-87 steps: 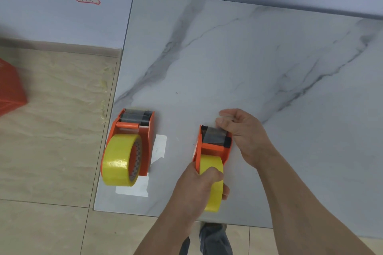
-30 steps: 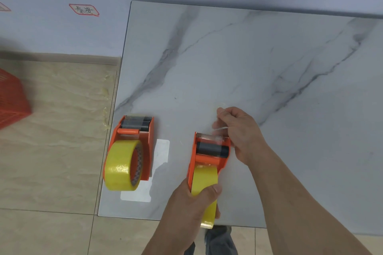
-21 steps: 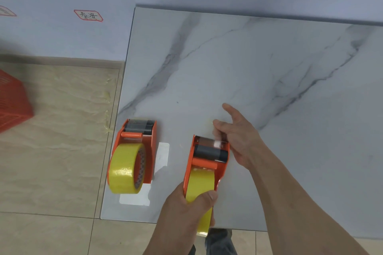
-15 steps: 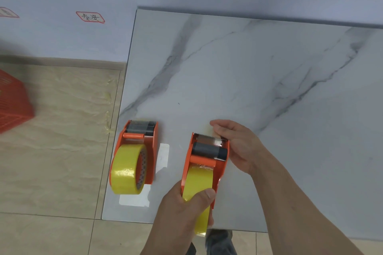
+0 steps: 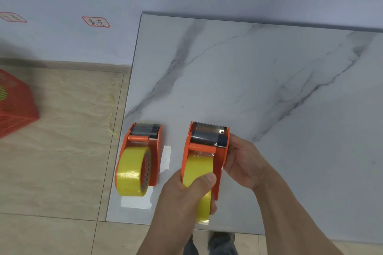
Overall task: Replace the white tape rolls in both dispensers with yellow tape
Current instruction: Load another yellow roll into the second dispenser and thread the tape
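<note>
Two orange tape dispensers sit near the front left of the marble table (image 5: 259, 89). The left dispenser (image 5: 154, 151) lies untouched with a yellow tape roll (image 5: 131, 170) in it. The right dispenser (image 5: 219, 157) carries another yellow roll (image 5: 198, 168). My left hand (image 5: 186, 194) grips that roll from below, thumb across its face. My right hand (image 5: 244, 161) holds the dispenser's right side, fingers curled around the frame beside the black roller. Its serrated blade (image 5: 209, 126) is bare at the far end.
A white label patch (image 5: 135, 202) lies on the table under the left dispenser. A red plastic basket (image 5: 14, 105) stands on the tiled floor at far left. The table's left and front edges run close to both dispensers. A shoe (image 5: 219, 243) shows below the front edge.
My right hand left the blade end, where it was pinching the tape, and moved back to grip the dispenser's right side. My left hand kept its hold on the roll.
</note>
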